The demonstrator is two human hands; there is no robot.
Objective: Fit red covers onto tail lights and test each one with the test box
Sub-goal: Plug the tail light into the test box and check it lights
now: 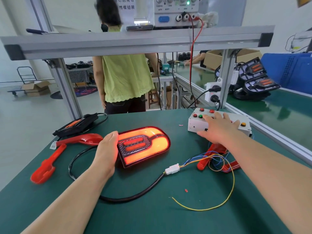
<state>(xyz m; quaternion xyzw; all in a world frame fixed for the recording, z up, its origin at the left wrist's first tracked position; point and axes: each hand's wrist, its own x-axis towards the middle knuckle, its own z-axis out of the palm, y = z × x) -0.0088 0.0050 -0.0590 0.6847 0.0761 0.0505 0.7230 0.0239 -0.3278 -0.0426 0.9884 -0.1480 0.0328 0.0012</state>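
Observation:
A tail light (145, 146) with its red cover on lies in the middle of the green table and glows orange-red. My left hand (108, 149) grips its left edge, fingers curled over the rim. My right hand (219, 129) rests with spread, straight fingers on the white test box (195, 123), over its red and green buttons. A black cable runs from the light to a white connector (172, 169), joined to coloured wires that lead toward the box.
Loose red covers lie at the left (79, 140), front left (46, 164) and under the wires at right (212, 156). An uncovered black tail light (76, 125) sits at the back left. More lights (256, 80) are stacked on the conveyor. A person (125, 78) stands behind the table.

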